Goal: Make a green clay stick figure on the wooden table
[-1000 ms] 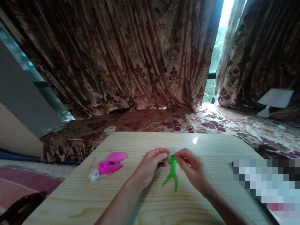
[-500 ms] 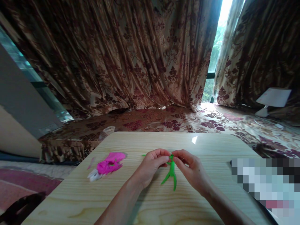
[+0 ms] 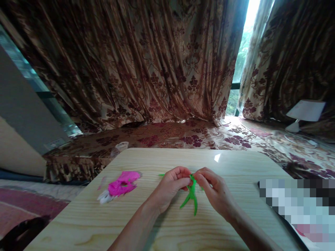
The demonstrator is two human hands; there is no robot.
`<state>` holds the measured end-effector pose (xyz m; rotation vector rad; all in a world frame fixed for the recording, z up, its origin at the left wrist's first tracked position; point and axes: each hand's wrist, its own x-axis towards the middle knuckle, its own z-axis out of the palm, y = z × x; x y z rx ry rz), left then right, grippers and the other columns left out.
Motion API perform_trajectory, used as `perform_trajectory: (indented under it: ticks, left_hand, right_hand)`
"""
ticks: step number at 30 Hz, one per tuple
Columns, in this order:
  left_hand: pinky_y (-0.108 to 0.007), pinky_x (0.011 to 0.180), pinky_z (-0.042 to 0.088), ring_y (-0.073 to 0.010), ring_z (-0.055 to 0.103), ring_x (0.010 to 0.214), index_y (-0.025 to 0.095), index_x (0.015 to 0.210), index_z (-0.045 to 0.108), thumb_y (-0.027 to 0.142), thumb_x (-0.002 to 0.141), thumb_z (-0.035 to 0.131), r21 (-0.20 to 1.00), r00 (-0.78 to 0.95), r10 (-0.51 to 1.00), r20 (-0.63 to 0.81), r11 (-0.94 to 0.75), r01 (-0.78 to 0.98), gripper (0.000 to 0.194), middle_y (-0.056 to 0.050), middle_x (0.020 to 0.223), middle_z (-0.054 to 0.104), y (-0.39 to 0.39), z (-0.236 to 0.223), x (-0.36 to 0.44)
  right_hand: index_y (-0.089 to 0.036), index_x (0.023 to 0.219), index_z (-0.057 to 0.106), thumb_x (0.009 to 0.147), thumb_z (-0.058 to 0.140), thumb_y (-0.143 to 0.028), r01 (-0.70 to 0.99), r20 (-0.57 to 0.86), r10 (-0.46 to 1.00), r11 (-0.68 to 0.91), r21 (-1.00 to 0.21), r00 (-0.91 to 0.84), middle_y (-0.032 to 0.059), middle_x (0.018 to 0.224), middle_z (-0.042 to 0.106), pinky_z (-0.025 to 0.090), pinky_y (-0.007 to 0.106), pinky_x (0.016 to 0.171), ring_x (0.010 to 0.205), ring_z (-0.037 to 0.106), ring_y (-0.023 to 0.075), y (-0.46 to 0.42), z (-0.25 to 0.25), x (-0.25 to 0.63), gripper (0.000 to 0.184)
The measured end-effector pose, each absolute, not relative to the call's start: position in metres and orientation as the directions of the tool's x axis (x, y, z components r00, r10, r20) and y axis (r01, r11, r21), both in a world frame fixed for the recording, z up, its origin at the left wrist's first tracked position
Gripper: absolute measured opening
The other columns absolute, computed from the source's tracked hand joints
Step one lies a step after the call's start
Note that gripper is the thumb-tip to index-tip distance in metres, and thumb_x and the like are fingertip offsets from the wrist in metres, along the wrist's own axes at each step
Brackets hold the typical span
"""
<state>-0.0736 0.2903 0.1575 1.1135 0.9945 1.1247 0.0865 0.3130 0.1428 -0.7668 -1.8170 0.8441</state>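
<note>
A small bright green figure (image 3: 192,193) with two spread legs hangs between my hands, over the middle of the table. Its upper end is pinched by my left hand (image 3: 173,184), fingers closed and thumb against it. From the other side, my right hand (image 3: 213,186) grips the top of the figure between thumb and forefinger. My fingers partly hide the upper part. A thin green piece (image 3: 161,174) pokes out on the table just beyond my left hand. Further left lies a crumpled pink wrapper (image 3: 123,184) with bits of green in it.
The light wood table (image 3: 104,230) has a white crumpled piece (image 3: 105,197) beside the pink wrapper. A dark-edged, blurred-out object (image 3: 300,212) is at the right. Behind the table are a patterned ledge (image 3: 167,134), long curtains (image 3: 146,62) and a white lamp (image 3: 305,111).
My right fingers have shifted slightly at the top of the green figure, and a bit of green now shows beneath that hand. The figure's legs hang marginally lower.
</note>
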Motion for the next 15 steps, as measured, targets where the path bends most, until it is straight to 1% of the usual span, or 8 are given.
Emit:
perform_trajectory:
  ticks: [3, 5, 8, 10, 13, 15]
  left_hand:
    - [-0.022, 0.063, 0.038, -0.0101, 0.052, 0.07, 0.015, 0.086, 0.054, 0.014, 0.07, 0.058, 0.983, 0.172, 0.984, -0.04, 0.07, -0.169, 0.016, -0.002, 0.076, 0.058, 0.29, 0.1578, -0.0735]
    - [-0.022, 0.063, 0.037, -0.01, 0.052, 0.07, 0.015, 0.086, 0.054, 0.013, 0.07, 0.059, 0.983, 0.172, 0.984, -0.04, 0.07, -0.172, 0.016, -0.002, 0.076, 0.058, 0.2897, 0.1581, -0.0737]
    - [-0.021, 0.063, 0.037, -0.0093, 0.051, 0.069, 0.015, 0.084, 0.054, 0.013, 0.07, 0.059, 0.982, 0.167, 0.985, -0.029, 0.059, -0.178, 0.015, -0.001, 0.075, 0.057, 0.2894, 0.1579, -0.0742]
    - [-0.021, 0.062, 0.037, -0.0088, 0.05, 0.068, 0.014, 0.084, 0.054, 0.014, 0.069, 0.061, 0.983, 0.161, 0.986, -0.031, 0.059, -0.176, 0.016, -0.001, 0.074, 0.057, 0.2894, 0.1571, -0.0747]
    - [-0.021, 0.06, 0.037, -0.0094, 0.05, 0.067, 0.013, 0.086, 0.056, 0.025, 0.074, 0.058, 0.984, 0.169, 0.985, -0.048, 0.075, -0.161, 0.016, -0.003, 0.076, 0.057, 0.2894, 0.1558, -0.0753]
    - [-0.021, 0.056, 0.036, -0.0106, 0.05, 0.067, 0.013, 0.089, 0.057, 0.034, 0.079, 0.052, 0.984, 0.188, 0.98, -0.064, 0.093, -0.149, 0.024, -0.005, 0.078, 0.058, 0.2892, 0.1553, -0.0756]
  right_hand:
    - [-0.019, 0.096, 0.06, 0.088, 0.044, -0.025, 0.126, 0.451, 0.838, 0.505, -0.854, -0.307, 0.0025, 0.08, 0.06, 0.044, 0.024, 0.065, 0.073, 0.057, 0.0137, 0.3137, 0.1394, 0.0868, 0.02]
    - [-0.019, 0.1, 0.06, 0.087, 0.045, -0.024, 0.116, 0.456, 0.828, 0.514, -0.85, -0.326, 0.0035, 0.084, 0.06, 0.045, 0.025, 0.065, 0.077, 0.057, 0.0144, 0.3135, 0.1376, 0.086, 0.02]
    - [-0.019, 0.09, 0.063, 0.084, 0.05, -0.021, 0.122, 0.502, 0.772, 0.584, -0.803, -0.389, 0.0039, 0.086, 0.059, 0.046, 0.024, 0.063, 0.077, 0.057, 0.0146, 0.313, 0.1374, 0.0845, 0.015]
    - [-0.018, 0.084, 0.063, 0.082, 0.053, -0.019, 0.137, 0.522, 0.764, 0.604, -0.785, -0.381, 0.003, 0.082, 0.058, 0.045, 0.024, 0.061, 0.073, 0.056, 0.0139, 0.3131, 0.1381, 0.084, 0.011]
    - [-0.018, 0.077, 0.06, 0.082, 0.051, -0.017, 0.139, 0.53, 0.772, 0.602, -0.786, -0.35, 0.0015, 0.076, 0.056, 0.045, 0.024, 0.061, 0.069, 0.055, 0.0125, 0.3139, 0.1391, 0.0845, 0.011]
    - [-0.017, 0.075, 0.058, 0.084, 0.049, -0.017, 0.13, 0.532, 0.783, 0.594, -0.794, -0.323, 0.0008, 0.074, 0.054, 0.044, 0.023, 0.061, 0.068, 0.054, 0.0117, 0.3145, 0.1393, 0.0855, 0.013]
